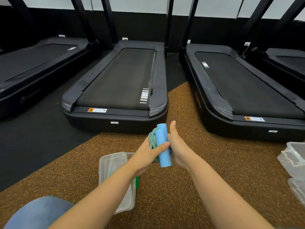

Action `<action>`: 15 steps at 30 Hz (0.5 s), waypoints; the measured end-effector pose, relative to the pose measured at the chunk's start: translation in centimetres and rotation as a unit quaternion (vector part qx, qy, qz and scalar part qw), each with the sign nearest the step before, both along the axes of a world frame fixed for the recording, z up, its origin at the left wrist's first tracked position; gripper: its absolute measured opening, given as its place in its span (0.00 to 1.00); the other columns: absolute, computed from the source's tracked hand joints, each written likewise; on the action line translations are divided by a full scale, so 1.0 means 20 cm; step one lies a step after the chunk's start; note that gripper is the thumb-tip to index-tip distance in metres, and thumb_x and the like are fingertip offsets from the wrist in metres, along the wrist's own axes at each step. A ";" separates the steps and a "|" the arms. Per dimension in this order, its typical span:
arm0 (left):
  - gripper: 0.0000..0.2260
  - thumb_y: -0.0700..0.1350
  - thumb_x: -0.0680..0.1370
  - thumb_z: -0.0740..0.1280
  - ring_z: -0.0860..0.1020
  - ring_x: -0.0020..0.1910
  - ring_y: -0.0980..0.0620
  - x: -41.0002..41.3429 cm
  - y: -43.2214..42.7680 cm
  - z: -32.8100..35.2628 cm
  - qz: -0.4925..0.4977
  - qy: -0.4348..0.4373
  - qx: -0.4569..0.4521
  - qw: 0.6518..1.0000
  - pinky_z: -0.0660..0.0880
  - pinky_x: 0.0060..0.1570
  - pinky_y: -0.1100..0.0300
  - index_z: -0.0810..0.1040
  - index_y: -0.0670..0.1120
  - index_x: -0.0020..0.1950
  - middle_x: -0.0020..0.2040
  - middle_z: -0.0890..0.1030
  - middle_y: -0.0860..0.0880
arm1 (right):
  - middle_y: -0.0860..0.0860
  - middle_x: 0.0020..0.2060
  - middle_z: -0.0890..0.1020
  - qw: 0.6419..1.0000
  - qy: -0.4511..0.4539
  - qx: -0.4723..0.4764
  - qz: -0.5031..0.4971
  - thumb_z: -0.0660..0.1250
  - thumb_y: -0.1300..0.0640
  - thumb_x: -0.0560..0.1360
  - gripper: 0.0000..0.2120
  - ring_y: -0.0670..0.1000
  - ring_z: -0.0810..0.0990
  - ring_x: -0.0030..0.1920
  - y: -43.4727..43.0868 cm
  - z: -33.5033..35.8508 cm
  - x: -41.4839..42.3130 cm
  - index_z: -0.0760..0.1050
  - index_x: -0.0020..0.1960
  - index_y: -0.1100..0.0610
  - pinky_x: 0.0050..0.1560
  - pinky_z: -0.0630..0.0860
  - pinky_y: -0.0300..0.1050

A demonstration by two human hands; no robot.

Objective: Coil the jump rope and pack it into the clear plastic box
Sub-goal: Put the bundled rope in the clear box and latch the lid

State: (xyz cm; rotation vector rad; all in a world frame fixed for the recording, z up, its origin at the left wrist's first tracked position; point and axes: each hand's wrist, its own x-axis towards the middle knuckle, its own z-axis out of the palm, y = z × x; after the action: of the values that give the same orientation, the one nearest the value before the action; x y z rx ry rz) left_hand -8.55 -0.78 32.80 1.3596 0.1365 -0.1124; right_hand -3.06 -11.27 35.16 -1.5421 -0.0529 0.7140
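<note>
The jump rope (162, 144) has two light-blue foam handles held side by side and upright, with a bundle of blue-green braided cord (152, 138) coiled against them. My left hand (149, 154) grips the handles and cord from the left. From the right, my right hand (177, 148) clasps the same bundle, thumb pointing up. A clear plastic box (113, 160) lies on the brown speckled floor below my left forearm, partly hidden by it. Something green (137, 181) shows at the box's right edge.
Several black treadmills (118, 80) stand in a row ahead, the nearest just beyond my hands. More clear plastic containers (295, 158) sit at the right edge. A knee in blue jeans (38, 212) is at the bottom left. Black matting lies to the left.
</note>
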 end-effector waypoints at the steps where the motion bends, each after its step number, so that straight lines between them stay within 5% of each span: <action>1: 0.22 0.45 0.73 0.71 0.79 0.54 0.45 -0.01 0.03 0.00 0.007 0.011 0.002 1.000 0.77 0.53 0.51 0.69 0.47 0.65 0.59 0.78 0.40 | 0.56 0.56 0.82 1.000 0.002 0.000 0.028 0.39 0.29 0.73 0.41 0.52 0.79 0.58 0.02 0.00 0.00 0.77 0.59 0.56 0.65 0.72 0.50; 5: 0.27 0.50 0.68 0.73 0.79 0.50 0.46 -0.04 0.19 0.05 0.016 0.040 0.003 0.999 0.78 0.50 0.48 0.70 0.46 0.64 0.54 0.79 0.41 | 0.54 0.57 0.81 0.996 -0.004 -0.019 0.092 0.34 0.28 0.71 0.43 0.53 0.74 0.62 0.10 -0.04 0.00 0.81 0.50 0.51 0.68 0.63 0.47; 10: 0.24 0.49 0.66 0.71 0.81 0.44 0.49 -0.06 0.37 0.07 0.056 0.057 -0.034 0.996 0.78 0.48 0.49 0.72 0.46 0.61 0.48 0.80 0.46 | 0.56 0.71 0.67 0.995 0.019 -0.052 0.077 0.34 0.27 0.70 0.47 0.55 0.69 0.68 0.14 -0.12 0.06 0.67 0.71 0.58 0.74 0.46 0.58; 15: 0.17 0.41 0.67 0.71 0.82 0.40 0.50 -0.10 0.55 0.00 0.095 0.084 -0.114 0.985 0.79 0.42 0.53 0.76 0.45 0.55 0.45 0.81 0.47 | 0.57 0.69 0.71 0.986 0.036 -0.120 0.114 0.42 0.29 0.73 0.40 0.57 0.71 0.67 0.14 -0.27 0.13 0.69 0.69 0.56 0.72 0.55 0.59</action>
State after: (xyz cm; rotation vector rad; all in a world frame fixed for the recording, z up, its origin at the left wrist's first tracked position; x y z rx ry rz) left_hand -10.49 10.13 32.77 1.1016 0.3822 -0.0794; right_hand -0.37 -8.46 29.78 -1.7559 -0.0936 0.9860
